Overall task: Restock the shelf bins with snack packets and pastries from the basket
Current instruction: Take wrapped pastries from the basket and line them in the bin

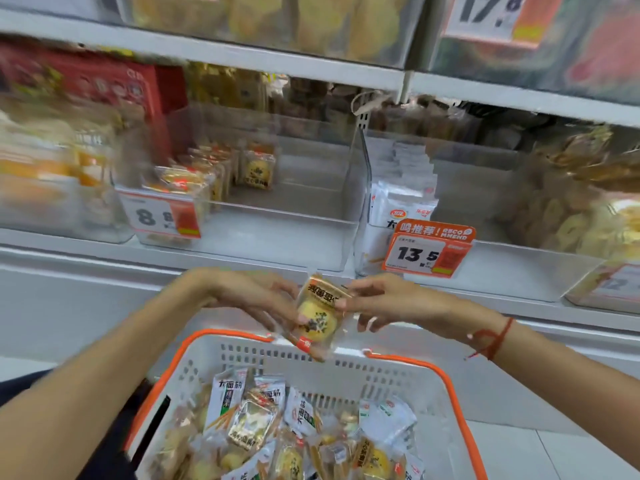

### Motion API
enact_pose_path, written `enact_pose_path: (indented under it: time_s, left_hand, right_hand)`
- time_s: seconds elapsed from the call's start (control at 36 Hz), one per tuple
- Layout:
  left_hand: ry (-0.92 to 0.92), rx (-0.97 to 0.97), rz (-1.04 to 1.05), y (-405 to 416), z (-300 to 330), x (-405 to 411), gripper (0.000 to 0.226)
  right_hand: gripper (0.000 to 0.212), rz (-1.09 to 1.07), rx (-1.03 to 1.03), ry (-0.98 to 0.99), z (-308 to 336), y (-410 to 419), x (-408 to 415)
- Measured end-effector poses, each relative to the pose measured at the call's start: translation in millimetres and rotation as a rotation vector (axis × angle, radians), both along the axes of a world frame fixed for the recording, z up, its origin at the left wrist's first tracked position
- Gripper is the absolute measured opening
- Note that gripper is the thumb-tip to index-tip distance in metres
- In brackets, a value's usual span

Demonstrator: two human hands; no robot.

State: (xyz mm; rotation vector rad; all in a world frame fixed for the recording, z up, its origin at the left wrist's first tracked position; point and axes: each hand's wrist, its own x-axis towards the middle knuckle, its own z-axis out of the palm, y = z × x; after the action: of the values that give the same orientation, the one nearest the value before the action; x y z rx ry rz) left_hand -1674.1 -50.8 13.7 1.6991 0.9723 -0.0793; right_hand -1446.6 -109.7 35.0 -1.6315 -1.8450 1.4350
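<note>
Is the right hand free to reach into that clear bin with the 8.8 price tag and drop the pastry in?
Probably yes. The clear bin has an open top and bare floor on its right side, and nothing stands between it and the right hand. But both hands pinch the pastry packet, so the left hand would need to let go.

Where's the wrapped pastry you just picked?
Head view, centre: the wrapped pastry is held between both hands above the basket's far rim, below the shelf bins.

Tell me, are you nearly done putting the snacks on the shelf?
Not nearly. A few pastries already stand in the clear bin with the 8.8 tag, and white packets fill part of the next bin. Right now the left hand and right hand both hold one wrapped pastry above the basket. The basket holds many more packets and pastries to shelve.
</note>
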Motion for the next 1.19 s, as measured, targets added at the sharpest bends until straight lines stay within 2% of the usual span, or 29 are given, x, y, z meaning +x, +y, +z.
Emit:
enact_pose_path:
  time_s: [0.06,0.11,0.25,0.36,0.39,0.42,0.47,0.56,0.64,0.69,0.72,0.78,0.83,0.86,0.92,0.97,1.03,1.08,1.14,1.19]
  left_hand:
    - [-0.008,0.07,-0.012,3.6,27.5,-12.2,0.051]
    - [-0.021,0.111,-0.014,5.6,53.7,-22.8,0.054]
    - [-0.032,0.307,0.067,15.0,103.4,-38.1,0.033]
    - [0.075,0.458,0.037,23.2,127.8,-39.3,0.028]
    - [0.094,0.485,0.032,25.3,131.3,-38.8,0.026]
    - [0.099,0.516,0.034,27.3,133.8,-38.3,0.025]
    - [0.056,0.608,0.082,34.0,133.9,-39.0,0.027]
    - [-0.155,0.703,0.244,44.8,124.5,-46.2,0.029]
    - [-0.367,0.722,0.396,54.8,114.0,-52.6,0.027]
    - [-0.399,0.771,0.543,65.7,107.5,-58.1,0.031]
    - [-0.334,0.824,0.628,73.8,103.3,-63.4,0.036]
    - [-0.058,0.993,0.723,87.8,92.5,-75.5,0.032]
    - [0.165,1.076,0.678,99.2,77.3,-84.0,0.026]
    - [0.254,1.063,0.641,102.8,69.8,-85.8,0.028]
    - [0.376,0.988,0.6,105.4,59.0,-86.2,0.03]
    - [0.389,0.96,0.617,107.0,54.2,-86.6,0.033]
    - [0.41,0.974,0.619,109.0,53.5,-87.2,0.036]
    - [0.449,0.985,0.602,110.7,52.5,-88.3,0.04]
    - [0.466,0.974,0.587,112.6,51.3,-88.9,0.042]
    - [0.484,0.96,0.569,114.8,50.0,-88.9,0.044]
  right_hand:
    - [0.026,-0.008,0.083,0.073,17.7,-5.7,-6.0]
    - [0.044,-0.02,0.183,0.095,32.8,-8.6,-13.1]
    - [0.068,0.007,0.576,-0.143,66.5,-1.5,-36.1]
    - [0.085,-0.025,0.557,-0.097,82.3,26.3,-52.7]
    - [0.086,-0.007,0.568,-0.138,84.9,33.9,-56.2]
    - [0.084,0.026,0.579,-0.196,87.0,41.3,-59.1]
    - [0.064,0.085,0.553,-0.251,90.6,55.1,-65.1]
    - [0.027,0.098,0.5,-0.161,91.3,74.5,-73.1]
    - [0.025,0.031,0.444,-0.08,91.8,92.7,-78.7]
    - [0.028,-0.086,0.399,-0.055,87.1,110.1,-80.7]
    - [0.03,-0.157,0.365,-0.036,83.1,121.2,-81.4]
    - [0.035,-0.289,0.307,-0.004,73.8,145.7,-83.5]
    - [0.042,-0.377,0.266,0.03,64.8,169.3,-87.7]
    - [0.04,-0.392,0.254,0.046,61.0,178.9,-92.1]
    - [0.021,-0.376,0.249,0.08,51.9,198.2,-103.4]
    - [0.02,-0.355,0.276,0.08,40.7,217.1,-115.5]
    - [0.027,-0.343,0.316,0.01,26.9,235.7,-126.0]
    - [0.026,-0.326,0.362,-0.109,15.4,250.2,-135.0]
    - [0.021,-0.248,0.436,-0.312,8.3,259.0,-139.2]
    - [0.029,-0.159,0.535,-0.561,3.8,266.1,-138.4]
